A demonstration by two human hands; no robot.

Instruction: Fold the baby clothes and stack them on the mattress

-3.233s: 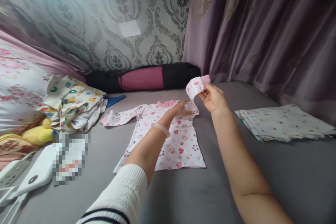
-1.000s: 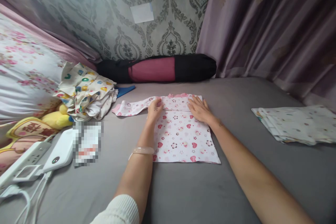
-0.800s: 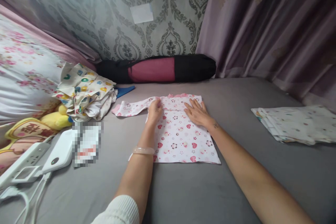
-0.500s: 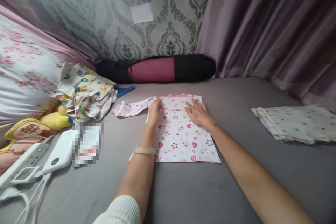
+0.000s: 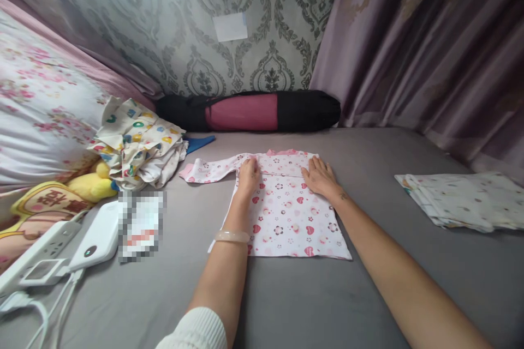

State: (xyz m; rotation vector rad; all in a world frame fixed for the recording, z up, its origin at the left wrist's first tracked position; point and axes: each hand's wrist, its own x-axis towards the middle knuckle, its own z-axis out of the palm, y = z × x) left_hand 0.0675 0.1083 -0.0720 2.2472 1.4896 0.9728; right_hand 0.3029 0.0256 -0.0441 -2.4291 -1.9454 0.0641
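Observation:
A child's long-sleeved shirt [image 5: 282, 223], white with pink hearts and flowers, lies flat on the grey sheet. One sleeve [image 5: 216, 170] with a pink cuff stretches out to the left; the other is folded across the chest below the pink collar [image 5: 281, 152]. My left hand [image 5: 248, 175] is at the left shoulder, its fingers closed on the folded sleeve's end, fingertips partly hidden. Flat on the right shoulder and its edge rests my right hand [image 5: 320, 177], fingers open.
Folded patterned cloth [image 5: 466, 199] lies at right. To the left are crumpled printed clothes [image 5: 139, 142], a yellow plush toy [image 5: 92, 182], a white power bank [image 5: 98, 237], a power strip [image 5: 53, 245] and cables. A black-and-maroon long bag [image 5: 245, 112] lies along the wall.
My right hand has slid right across the shirt to its shoulder edge. My left hand stays at the left shoulder. The whole view has shifted slightly.

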